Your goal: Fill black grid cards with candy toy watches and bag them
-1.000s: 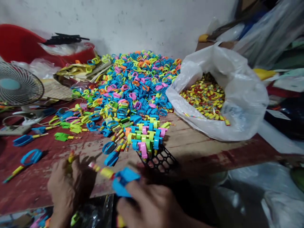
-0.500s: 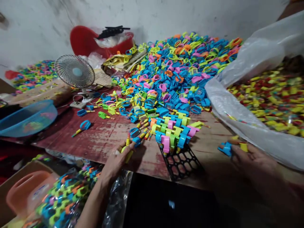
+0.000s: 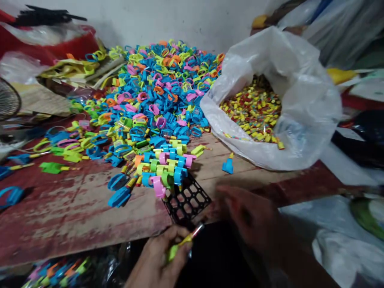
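Observation:
In my left hand [image 3: 166, 256], at the table's front edge, the fingers are closed on a small yellow-green plastic piece [image 3: 174, 251] with a clear tube tip pointing up and right. To the right hangs my right hand [image 3: 255, 218], dark and smeared by motion; whether it holds anything cannot be made out. Between and beyond the hands lies a black grid rack [image 3: 196, 196]. Its far part is filled with rows of colourful ring-shaped plastic pieces [image 3: 163, 168]. Two loose blue ring pieces [image 3: 119, 196] lie left of the rack. A blue piece with a yellow tip [image 3: 228, 165] rests near the bag.
A large heap of blue, pink, green and orange plastic pieces [image 3: 171, 88] is against the wall. At the right stands an open white bag [image 3: 303, 80] of small yellow and red parts [image 3: 255, 116]. A fan [image 3: 9, 100] is at the left edge.
The view has swung right. The blue piece from my right hand now lies on the table by the bag. My left hand has moved from the loose pieces to the front edge.

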`<state>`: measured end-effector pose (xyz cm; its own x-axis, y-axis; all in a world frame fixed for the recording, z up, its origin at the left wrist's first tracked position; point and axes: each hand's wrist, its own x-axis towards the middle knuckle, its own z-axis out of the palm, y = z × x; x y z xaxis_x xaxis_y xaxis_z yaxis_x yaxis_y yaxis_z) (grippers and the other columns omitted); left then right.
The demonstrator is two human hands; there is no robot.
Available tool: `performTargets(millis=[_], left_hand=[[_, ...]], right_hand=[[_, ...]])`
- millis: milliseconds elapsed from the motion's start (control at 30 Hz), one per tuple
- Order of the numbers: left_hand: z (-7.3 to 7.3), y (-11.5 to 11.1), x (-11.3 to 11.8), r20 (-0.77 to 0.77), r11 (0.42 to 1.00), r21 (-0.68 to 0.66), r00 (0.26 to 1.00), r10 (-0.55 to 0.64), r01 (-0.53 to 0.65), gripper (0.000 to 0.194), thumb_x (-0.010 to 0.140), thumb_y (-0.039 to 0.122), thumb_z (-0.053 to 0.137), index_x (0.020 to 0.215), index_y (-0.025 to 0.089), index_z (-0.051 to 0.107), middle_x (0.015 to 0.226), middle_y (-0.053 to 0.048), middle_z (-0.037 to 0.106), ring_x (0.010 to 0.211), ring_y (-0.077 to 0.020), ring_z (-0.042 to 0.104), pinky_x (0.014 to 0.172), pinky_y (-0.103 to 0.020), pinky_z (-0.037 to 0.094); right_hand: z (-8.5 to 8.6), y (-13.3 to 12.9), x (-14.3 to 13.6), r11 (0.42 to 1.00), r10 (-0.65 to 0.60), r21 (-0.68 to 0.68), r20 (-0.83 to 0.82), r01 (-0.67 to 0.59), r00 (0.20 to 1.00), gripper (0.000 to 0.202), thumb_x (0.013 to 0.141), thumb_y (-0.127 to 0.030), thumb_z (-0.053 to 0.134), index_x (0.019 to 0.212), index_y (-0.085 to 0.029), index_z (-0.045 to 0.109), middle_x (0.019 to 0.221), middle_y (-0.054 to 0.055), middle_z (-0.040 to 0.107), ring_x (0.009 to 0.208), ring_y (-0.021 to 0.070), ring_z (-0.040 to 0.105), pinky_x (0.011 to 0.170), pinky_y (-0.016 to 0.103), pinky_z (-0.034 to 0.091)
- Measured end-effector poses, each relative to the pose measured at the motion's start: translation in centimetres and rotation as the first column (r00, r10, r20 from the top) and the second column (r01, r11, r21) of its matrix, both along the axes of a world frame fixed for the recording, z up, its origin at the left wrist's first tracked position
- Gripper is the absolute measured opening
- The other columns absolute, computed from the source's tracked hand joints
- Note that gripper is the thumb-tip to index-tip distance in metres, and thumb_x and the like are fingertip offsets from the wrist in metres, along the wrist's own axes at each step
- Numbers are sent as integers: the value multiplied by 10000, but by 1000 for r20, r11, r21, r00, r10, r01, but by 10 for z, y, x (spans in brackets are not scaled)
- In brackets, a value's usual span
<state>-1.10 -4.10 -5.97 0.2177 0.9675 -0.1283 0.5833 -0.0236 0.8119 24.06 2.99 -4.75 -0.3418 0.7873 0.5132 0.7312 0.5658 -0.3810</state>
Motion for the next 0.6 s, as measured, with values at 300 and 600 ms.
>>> performTargets(millis=[300,600], left_hand=[[6,7,39,-413,936,289,908,-69,203,278,880,259,446,1154,264,488,818,-30,728,529,-201,669,435,-294,462],[81,70,-6,-619,706,647,739,266,288,341,954,479,403,1145,302,622,1082,-58,673,993,-307,606,829,-465,499]], right_hand=[[-17,-40,-26,935,347,-166,248,-313,905,302,817,-29,499,1064,-158,617,949,59,672,864,204,598,829,335,495],[-28,10,-13,959,113,-214,-301,-183,947,105,897,-125,531,898,-183,619,972,78,623,947,193,602,863,311,495]])
